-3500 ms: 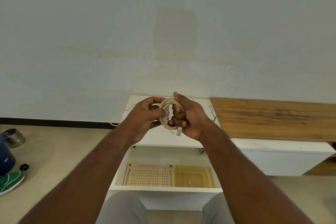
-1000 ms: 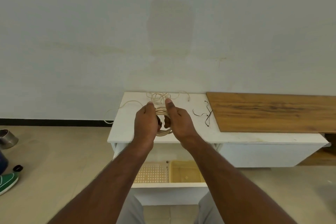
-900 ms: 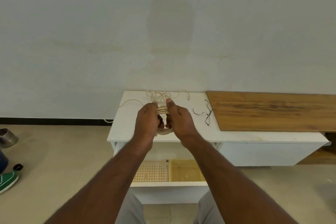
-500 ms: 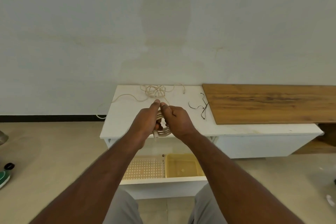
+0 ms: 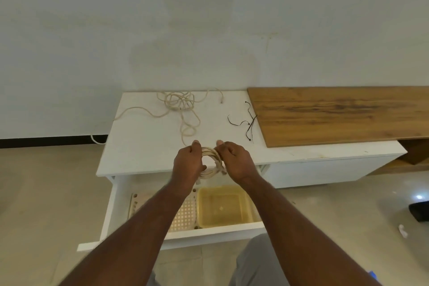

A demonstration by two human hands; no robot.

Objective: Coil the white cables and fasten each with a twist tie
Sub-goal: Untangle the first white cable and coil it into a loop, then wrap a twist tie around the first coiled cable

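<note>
Left hand [image 5: 188, 163]: fingers are curled round the left side of the coil [image 5: 212, 162], thumb on top; the coil is gripped.
Right hand [image 5: 235, 160]: fingers are curled round the right side of the same coil, which is pinched near the top under the thumb.
Coil: a small ring of white cable is held between the two hands, above the front edge of the desk [image 5: 144, 146] and over the open drawer [image 5: 120, 195]. Its upper arc spans the gap between the thumbs; its lower arc hangs below the knuckles. A plug end is seen at the lower right of the ring, just beside the right hand.
Loose cable [image 5: 180, 102]: a second white cable lies tangled at the back of the desk, well apart from the hands; one strand is trailed off the left edge, another is run forward towards the left hand. Whether that strand touches the coil cannot be told.
Ties [image 5: 248, 123]: thin black ties lie on the desk, right of the loose cable, beside the wooden board [image 5: 336, 114].
Drawer: a perforated basket [image 5: 183, 216] and a yellow tub [image 5: 222, 206] are seen side by side inside.
</note>
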